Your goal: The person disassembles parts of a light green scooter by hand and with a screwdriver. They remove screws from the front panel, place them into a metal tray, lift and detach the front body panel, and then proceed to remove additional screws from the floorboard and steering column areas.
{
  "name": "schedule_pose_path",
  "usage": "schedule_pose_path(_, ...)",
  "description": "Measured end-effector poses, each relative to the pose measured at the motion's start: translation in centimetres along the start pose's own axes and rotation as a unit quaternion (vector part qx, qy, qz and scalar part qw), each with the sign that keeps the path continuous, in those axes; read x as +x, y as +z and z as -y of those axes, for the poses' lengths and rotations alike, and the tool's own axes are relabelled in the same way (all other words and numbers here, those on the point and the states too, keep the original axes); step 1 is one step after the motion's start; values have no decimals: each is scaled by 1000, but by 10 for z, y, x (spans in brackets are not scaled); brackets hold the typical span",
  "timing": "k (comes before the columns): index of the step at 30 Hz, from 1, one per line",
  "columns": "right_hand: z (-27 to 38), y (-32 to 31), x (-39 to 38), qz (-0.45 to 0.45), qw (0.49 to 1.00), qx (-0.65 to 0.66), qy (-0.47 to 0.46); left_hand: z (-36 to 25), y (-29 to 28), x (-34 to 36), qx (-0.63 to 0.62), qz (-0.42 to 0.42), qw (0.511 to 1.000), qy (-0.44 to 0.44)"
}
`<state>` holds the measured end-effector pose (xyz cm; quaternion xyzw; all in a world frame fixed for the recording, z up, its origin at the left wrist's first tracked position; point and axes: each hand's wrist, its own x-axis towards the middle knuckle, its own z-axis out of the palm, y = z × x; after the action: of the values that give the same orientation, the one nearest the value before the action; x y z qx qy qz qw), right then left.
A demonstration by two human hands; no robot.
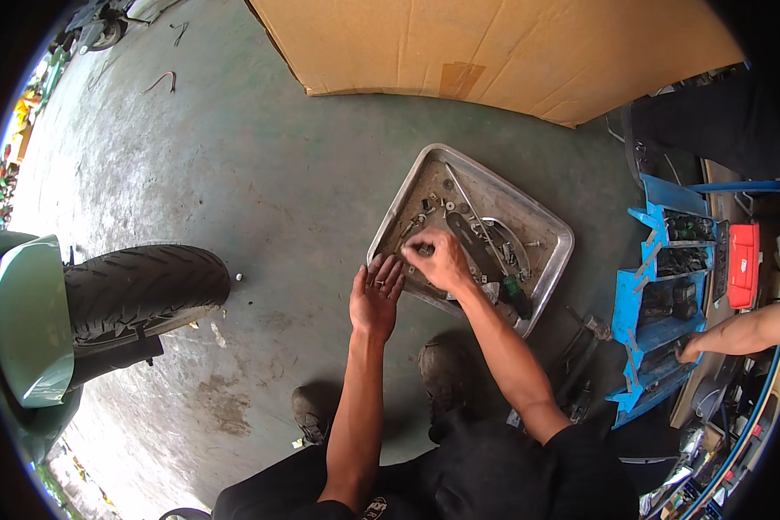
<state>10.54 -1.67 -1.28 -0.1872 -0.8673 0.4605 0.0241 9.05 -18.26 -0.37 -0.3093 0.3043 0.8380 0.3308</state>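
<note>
My left hand is turned palm up beside the near left edge of a metal tray, its fingers stretched out. A tiny shiny spot shows on its fingers; I cannot tell what it is. My right hand hangs over the tray with thumb and fingers pinched together. Whatever they pinch, if anything, is too small to make out. Inside the tray lie several bolts, nuts and washers, a long thin metal rod and a green-handled screwdriver. My right hand and forearm hide part of the tray.
A large cardboard box stands beyond the tray. To the right, another person's hand reaches into an opened blue toolbox, near a red case. A motorcycle tire juts in from the left. My shoes are close below the tray.
</note>
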Motion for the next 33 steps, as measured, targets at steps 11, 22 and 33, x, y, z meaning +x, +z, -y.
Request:
schedule_pose_path(11,-49,-18,19,-153,969,-178,80,14,-42,14,-106,116,986,-61)
schedule_pose_path(22,-33,-21,38,-166,979,-116,2,5,-9,3,-49,16,998,-48)
schedule_pose_path(33,-49,-36,35,-170,982,-73,30,13,10,-1,-77,-26,996,-44)
